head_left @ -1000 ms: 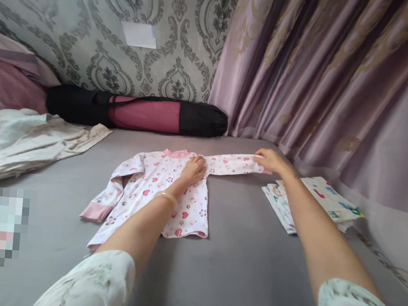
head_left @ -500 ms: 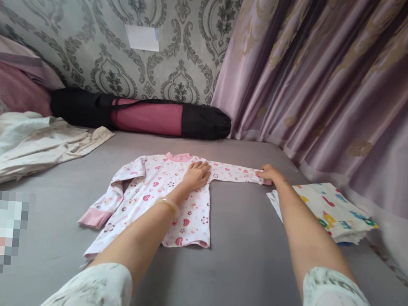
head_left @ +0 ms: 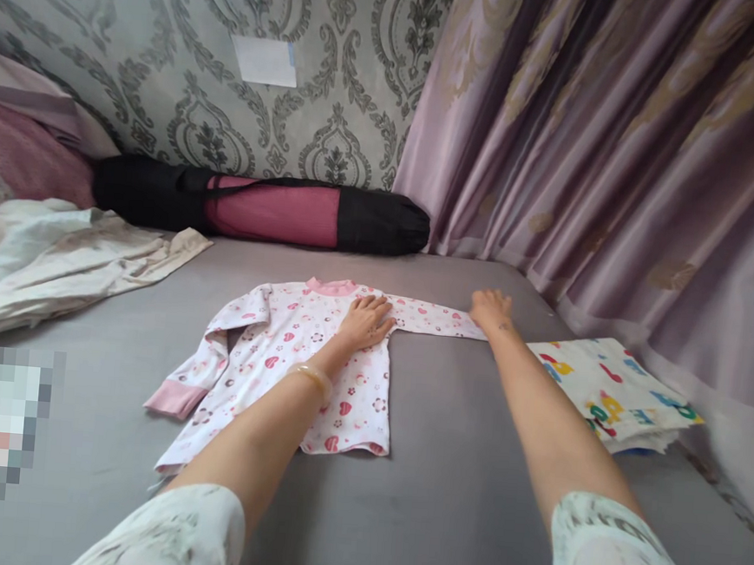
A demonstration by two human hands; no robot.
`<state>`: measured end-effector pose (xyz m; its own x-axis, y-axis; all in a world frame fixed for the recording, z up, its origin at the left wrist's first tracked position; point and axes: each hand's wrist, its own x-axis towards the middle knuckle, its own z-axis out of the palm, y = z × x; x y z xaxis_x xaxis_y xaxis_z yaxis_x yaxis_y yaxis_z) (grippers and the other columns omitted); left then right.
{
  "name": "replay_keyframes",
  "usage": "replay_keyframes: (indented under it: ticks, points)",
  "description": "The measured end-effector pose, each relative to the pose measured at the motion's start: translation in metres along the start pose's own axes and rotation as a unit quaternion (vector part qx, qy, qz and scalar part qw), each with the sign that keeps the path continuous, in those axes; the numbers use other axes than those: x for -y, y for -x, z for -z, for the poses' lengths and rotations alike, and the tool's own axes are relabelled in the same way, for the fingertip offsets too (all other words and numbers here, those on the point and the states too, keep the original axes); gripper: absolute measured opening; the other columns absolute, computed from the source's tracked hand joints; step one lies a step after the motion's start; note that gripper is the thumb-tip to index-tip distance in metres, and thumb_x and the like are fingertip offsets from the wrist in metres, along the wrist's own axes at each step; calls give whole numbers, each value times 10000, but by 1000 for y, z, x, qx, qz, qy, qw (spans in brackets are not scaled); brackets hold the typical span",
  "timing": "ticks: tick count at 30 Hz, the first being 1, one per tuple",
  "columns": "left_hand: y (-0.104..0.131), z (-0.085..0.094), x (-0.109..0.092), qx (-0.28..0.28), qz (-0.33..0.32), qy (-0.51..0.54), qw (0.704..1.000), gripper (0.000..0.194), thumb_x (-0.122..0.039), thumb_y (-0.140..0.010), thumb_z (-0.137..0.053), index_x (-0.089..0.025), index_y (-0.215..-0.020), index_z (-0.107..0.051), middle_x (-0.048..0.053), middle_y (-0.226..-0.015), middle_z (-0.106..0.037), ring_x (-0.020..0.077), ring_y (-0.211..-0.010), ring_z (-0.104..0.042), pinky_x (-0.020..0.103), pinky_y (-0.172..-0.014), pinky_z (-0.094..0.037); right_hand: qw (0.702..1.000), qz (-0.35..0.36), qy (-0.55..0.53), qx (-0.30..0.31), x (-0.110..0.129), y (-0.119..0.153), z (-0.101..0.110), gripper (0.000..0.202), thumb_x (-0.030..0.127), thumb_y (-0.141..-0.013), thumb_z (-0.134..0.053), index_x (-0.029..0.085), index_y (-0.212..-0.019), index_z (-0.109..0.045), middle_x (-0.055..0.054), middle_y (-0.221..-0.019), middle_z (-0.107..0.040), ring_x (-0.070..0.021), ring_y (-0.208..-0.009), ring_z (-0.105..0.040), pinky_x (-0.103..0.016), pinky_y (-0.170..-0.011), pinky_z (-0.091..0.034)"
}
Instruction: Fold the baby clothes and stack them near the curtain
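currently, a heart-printed long-sleeved shirt [head_left: 287, 345] is lying on a grey sheet [head_left: 441, 462] mid-frame. the left hand [head_left: 366, 323] is resting flat on its shoulder, fingers loosely spread, and the right hand [head_left: 492, 311] is lying splayed over the far sleeve end, both seemingly gripping nothing. uneven pressure or dragging could be rucking the soft-looking, thin cloth; at frame left, the bent sleeve [head_left: 214, 357] is already creasing.

Cannot read any text: see only bright, letter-like shapes on the folded white cloth [head_left: 620, 390], nothing legible on the white sheet [head_left: 265, 61] against the wall [head_left: 333, 109].
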<state>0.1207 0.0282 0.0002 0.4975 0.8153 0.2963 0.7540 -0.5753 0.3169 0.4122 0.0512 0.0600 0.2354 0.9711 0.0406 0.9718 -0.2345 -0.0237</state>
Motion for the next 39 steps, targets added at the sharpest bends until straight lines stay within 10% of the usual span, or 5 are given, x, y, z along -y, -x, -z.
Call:
replay_keyframes:
  ticks: [5, 11, 23, 30, 39]
  points:
    - [0, -1, 1, -1, -7, -7, 1000, 409, -439, -949, -421, -245, -1283, -556, 74, -1442, -502, 301, -1339, -402, 509, -1111, -290, 986, 156, -51, 11, 81, 8, -3, 300, 217, -939, -482, 185, -1174, -666, -115, -1204, -638, -245, -1159, -545, -339, -999, -383]
    - [-2, -9, 6, -5, -12, -9, 1000, 433, -467, -945, -409, -273, -1309, -541, 44, -1467, -477, 321, -1360, -371, 533, -1107, -290, 981, 182, -57, 31, 134, 8, -22, 278, 234, -944, -513, 204, -1181, -656, -110, -1231, -612, -232, -1162, -540, -291, -954, -388]
    - [-3, -6, 3, 16, 2, -6, 1000, 438, -454, -943, -409, -269, -1324, -525, 62, -1480, -462, 323, -1374, -362, 545, -1126, -254, 988, 132, -71, -38, 138, 27, -46, 360, 158, -984, -325, 127, -1274, -536, -159, -1241, -579, -248, -1158, -503, -319, -983, -345]
    - [-2, -5, 2, 21, 9, -7, 1000, 442, -425, -938, -423, -260, -1338, -514, 70, -1489, -452, 324, -1376, -363, 537, -1136, -235, 975, 201, -91, 14, 117, 59, -49, 458, 316, -1012, -281, 153, -1406, -449, -107, -1498, -417, -225, -1371, -348, -338, -1118, -244]
    - [-1, -1, 2, 37, 15, 5, 999, 466, -451, -941, -417, -243, -1348, -509, 76, -1504, -432, 324, -1397, -335, 524, -1148, -220, 986, 122, -71, 93, 78, 65, -46, 624, 464, -1002, -143, 168, -1549, -190, -73, -1615, -149, -228, -1485, -92, -508, -1184, -58]
